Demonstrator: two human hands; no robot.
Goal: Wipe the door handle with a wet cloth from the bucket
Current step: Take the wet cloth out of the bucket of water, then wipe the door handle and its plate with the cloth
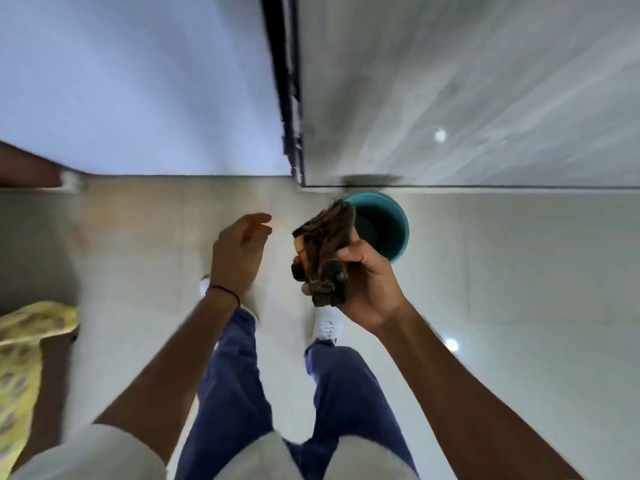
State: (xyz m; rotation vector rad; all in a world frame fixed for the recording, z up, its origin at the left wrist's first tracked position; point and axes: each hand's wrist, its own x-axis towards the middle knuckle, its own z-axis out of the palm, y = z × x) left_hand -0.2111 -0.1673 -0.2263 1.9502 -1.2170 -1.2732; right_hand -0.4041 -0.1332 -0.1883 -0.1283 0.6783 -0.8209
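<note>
My right hand (367, 282) is closed around a dark brown, bunched wet cloth (327, 247), held up over the floor beside the bucket. The teal bucket (391, 223) stands on the floor against the grey wall, partly hidden behind the cloth. My left hand (239, 251) hovers to the left of the cloth with fingers loosely spread and holds nothing. No door handle is in view. The picture is blurred by motion.
A black vertical door frame edge (289, 98) separates a pale blue-white panel (138, 81) from a grey marbled wall (467, 81). Pale floor tiles (519, 271) lie below. A yellow patterned fabric (24, 358) sits at the far left. My legs and white shoes are beneath my hands.
</note>
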